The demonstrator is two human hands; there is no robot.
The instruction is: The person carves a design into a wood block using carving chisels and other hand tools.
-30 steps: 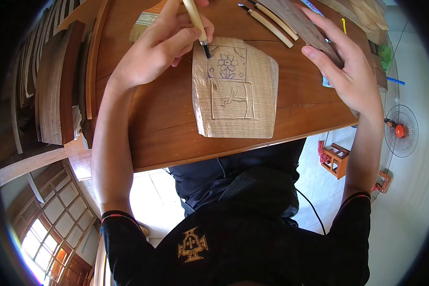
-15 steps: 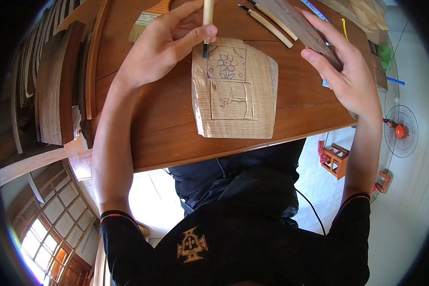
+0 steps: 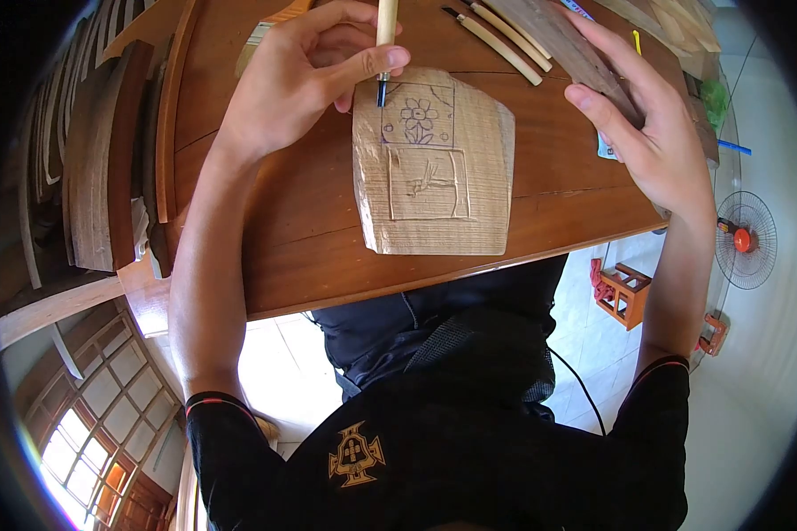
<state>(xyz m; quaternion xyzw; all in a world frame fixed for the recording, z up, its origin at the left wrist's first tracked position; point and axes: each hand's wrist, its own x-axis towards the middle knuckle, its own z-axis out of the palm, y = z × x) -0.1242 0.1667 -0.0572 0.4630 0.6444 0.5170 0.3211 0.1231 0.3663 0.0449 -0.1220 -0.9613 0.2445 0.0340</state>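
Observation:
My left hand (image 3: 305, 75) is closed round the pale handle of a wood carving chisel (image 3: 386, 35). The chisel stands nearly upright, its dark tip at the upper left corner of a flower drawing on the wooden board (image 3: 434, 234). Below the drawing, the board bears a second square with carved lines. In my right hand (image 3: 638, 133) is a length of dark wood (image 3: 584, 62), gripped near its lower end and slanting up to the left, beyond the board's right side. Two more carving chisels (image 3: 505, 53) lie on the table just left of that wood.
The brown table (image 3: 310, 257) ends in front of my lap. A wide brush (image 3: 257, 37) lies behind my left hand, partly hidden. Dark curved wood pieces (image 3: 106, 159) stand along the left, and pale wood pieces (image 3: 673, 22) lie at the upper right. A fan (image 3: 744, 239) is further right.
The board has shifted very slightly left. The dark wood in my right hand has moved a little right, showing more of the chisels beside it. The chisel tip stays at the drawing's corner.

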